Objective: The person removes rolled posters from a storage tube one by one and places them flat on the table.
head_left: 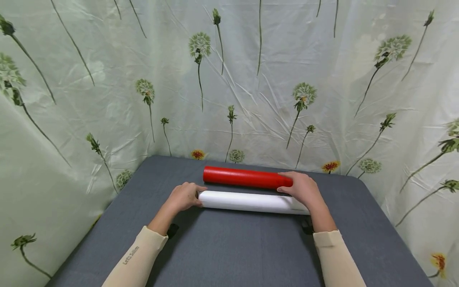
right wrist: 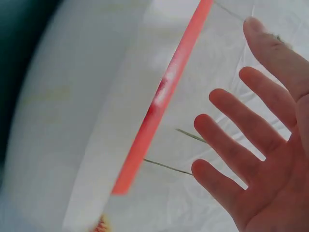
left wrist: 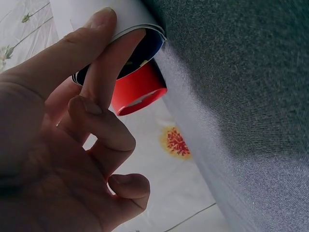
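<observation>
A rolled white sheet point(head_left: 247, 201) lies crosswise on the table. Its dark blue, printed inner face shows at the left end. My left hand point(head_left: 183, 197) pinches that end, the thumb on the outside and the index finger inside the roll point(left wrist: 130, 14); the other fingers are bent and free. Just behind the roll lies a red tube point(head_left: 240, 176), hollow at its left end. My right hand point(head_left: 303, 188) is over the tube's right end in the head view. In the right wrist view its fingers are spread and nearly straight, with nothing gripped; touch cannot be told.
The dark grey table point(head_left: 229, 247) extends in front of the roll and to both sides. A pale curtain point(head_left: 251, 79) printed with dandelions hangs behind the table and along its sides. Dark wrist devices show beneath both wrists.
</observation>
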`<state>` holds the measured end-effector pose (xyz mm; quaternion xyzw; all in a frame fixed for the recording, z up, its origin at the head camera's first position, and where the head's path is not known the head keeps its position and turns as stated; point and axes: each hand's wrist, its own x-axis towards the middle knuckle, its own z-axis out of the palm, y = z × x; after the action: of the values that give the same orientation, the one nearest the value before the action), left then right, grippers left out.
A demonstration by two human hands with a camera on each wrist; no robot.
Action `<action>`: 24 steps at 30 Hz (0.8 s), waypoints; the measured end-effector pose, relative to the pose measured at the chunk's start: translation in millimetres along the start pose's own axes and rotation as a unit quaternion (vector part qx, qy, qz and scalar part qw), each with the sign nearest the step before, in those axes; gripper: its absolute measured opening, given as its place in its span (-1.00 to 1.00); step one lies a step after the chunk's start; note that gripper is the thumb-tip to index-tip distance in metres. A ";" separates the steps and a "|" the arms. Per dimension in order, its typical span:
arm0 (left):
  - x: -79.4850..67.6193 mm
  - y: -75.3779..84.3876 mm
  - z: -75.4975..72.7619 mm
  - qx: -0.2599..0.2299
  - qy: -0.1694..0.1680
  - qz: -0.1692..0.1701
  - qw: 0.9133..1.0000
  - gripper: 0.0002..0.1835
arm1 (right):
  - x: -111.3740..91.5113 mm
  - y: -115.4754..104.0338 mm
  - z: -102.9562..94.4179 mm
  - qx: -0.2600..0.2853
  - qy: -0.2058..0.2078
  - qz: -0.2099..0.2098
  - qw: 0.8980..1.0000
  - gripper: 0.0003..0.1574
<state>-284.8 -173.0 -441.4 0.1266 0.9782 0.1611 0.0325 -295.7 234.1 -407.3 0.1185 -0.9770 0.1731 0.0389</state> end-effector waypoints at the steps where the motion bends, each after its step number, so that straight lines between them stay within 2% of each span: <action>1: 0.0 -0.1 -0.2 -0.002 -0.001 -0.001 1.000 -0.34 | -5.7 -0.4 -0.7 -0.008 -0.001 -0.008 1.000 -0.22; 4: -0.1 -1.1 -0.9 -0.003 -0.003 -0.002 1.000 -0.33 | -20.8 -0.8 -0.7 -0.038 -0.006 -0.028 0.999 -0.23; 9: -0.4 -3.0 -1.1 -0.001 -0.002 -0.001 1.000 -0.32 | -37.0 0.8 2.3 -0.056 -0.020 -0.039 0.997 -0.31; 18: -0.3 -4.2 -3.3 -0.008 -0.017 -0.009 1.000 -0.27 | -39.6 6.2 14.8 -0.087 -0.030 -0.045 0.995 -0.51; 24: -4.7 2.2 -11.4 0.035 -0.014 -0.006 0.999 -0.24 | -38.8 7.1 19.9 -0.098 -0.022 -0.044 0.994 -0.54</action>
<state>-280.9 -175.7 -429.8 0.1236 0.9835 0.1251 0.0424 -260.5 242.1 -432.8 0.1602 -0.9838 0.0719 0.0365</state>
